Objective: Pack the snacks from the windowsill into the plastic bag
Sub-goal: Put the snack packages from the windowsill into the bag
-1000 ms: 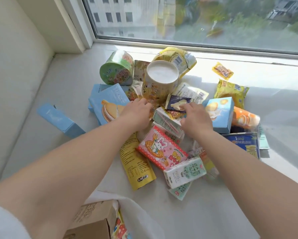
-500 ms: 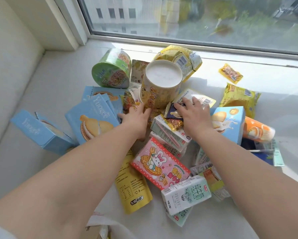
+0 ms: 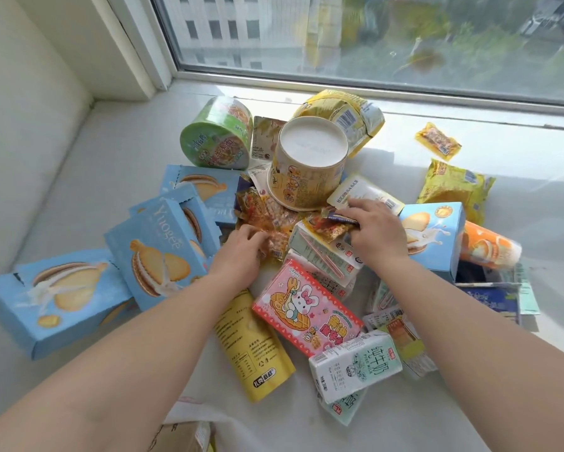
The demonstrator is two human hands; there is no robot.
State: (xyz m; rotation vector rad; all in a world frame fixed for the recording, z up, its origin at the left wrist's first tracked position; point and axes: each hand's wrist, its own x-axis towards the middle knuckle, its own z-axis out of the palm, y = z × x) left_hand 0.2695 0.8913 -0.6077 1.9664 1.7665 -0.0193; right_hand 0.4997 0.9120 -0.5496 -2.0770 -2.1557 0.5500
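Snacks lie heaped on the windowsill [image 3: 469, 402] while the left hand [image 3: 238, 252] pinches an orange packet [image 3: 267, 220] and the right hand [image 3: 376, 233] seems to grip a dark packet [image 3: 337, 217]; next, carry both to the bag.

Hands [image 3: 306, 241] amid windowsill snacks [image 3: 306, 308]

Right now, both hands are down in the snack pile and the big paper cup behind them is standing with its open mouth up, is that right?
Not quite: the head view shows the paper cup upside down, white base up. Both the left hand and the right hand are in the snack pile.
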